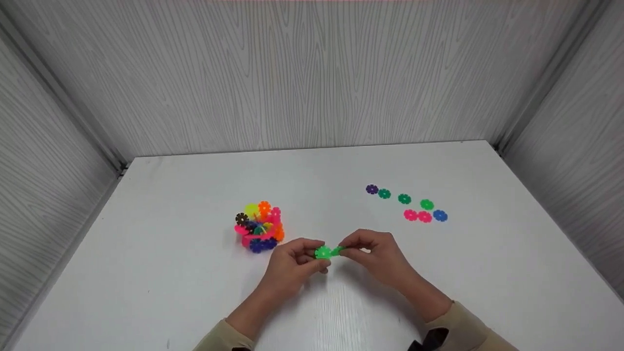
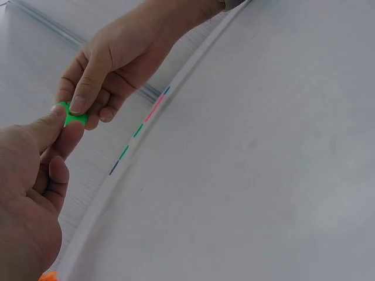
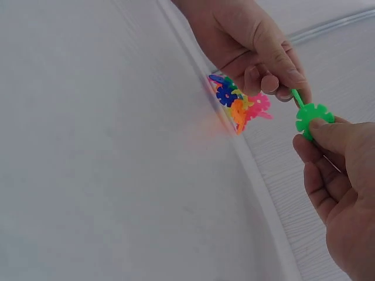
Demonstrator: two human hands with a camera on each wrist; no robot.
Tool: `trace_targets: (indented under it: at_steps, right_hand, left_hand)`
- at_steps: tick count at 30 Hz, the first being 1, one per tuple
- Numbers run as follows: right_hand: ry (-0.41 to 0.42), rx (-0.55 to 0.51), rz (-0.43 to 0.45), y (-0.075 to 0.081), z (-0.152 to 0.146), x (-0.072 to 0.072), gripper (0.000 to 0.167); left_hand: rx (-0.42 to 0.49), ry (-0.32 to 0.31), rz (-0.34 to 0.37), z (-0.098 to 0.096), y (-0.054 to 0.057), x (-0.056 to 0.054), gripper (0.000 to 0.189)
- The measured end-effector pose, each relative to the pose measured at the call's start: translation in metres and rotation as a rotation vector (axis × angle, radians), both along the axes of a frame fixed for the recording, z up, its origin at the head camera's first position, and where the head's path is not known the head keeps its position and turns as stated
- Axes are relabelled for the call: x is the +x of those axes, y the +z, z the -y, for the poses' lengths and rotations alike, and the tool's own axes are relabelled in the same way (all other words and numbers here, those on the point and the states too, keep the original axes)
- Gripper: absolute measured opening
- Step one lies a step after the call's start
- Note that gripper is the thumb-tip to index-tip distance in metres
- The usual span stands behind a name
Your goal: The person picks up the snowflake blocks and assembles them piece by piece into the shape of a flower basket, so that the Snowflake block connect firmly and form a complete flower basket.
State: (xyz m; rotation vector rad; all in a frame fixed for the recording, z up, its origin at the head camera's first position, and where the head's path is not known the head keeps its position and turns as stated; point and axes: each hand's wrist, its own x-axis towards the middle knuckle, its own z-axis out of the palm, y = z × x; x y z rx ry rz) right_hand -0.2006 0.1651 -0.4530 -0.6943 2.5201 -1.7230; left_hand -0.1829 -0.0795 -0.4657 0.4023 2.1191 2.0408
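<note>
Two green notched snowflake discs meet edge to edge, turned at an angle to each other. My left hand pinches the left green disc between thumb and fingers. The other green disc is gripped by my right hand, its thumb lying over the face. In the right wrist view the left disc shows edge-on, partly hidden by the left fingers. Both hands are over the front middle of the table. To the left of them stands a multicoloured cluster of joined discs, in pink, orange, yellow, blue and black.
Loose discs lie at the right of the white table: a purple disc, several green ones, among them a bright green disc, two pink discs and a blue disc. Wood-grained panels enclose the back and sides.
</note>
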Motion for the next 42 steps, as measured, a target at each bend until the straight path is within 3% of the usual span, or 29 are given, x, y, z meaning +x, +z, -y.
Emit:
trace_targets:
  at_steps: [9,22,30,36,42]
  right_hand:
    - [0.037,-0.043,0.036,0.0,-0.001,0.003,0.01]
    - [0.088,-0.037,0.073,0.0,0.003,0.017,0.01]
    - [0.092,-0.065,0.128,-0.004,0.007,0.02,0.01]
    - [0.104,-0.059,0.1,-0.004,0.008,0.014,0.008]
    - [0.112,-0.032,0.121,-0.005,0.005,0.012,0.008]
  left_hand:
    - [0.063,-0.015,0.061,-0.003,0.001,0.007,0.042]
    - [0.083,0.002,0.13,0.002,0.001,0.029,0.042]
    - [0.103,-0.011,0.13,0.003,-0.004,0.03,0.04]
    - [0.112,0.009,0.123,0.001,-0.004,0.029,0.042]
    - [0.036,-0.001,0.104,-0.001,-0.004,0.033,0.043]
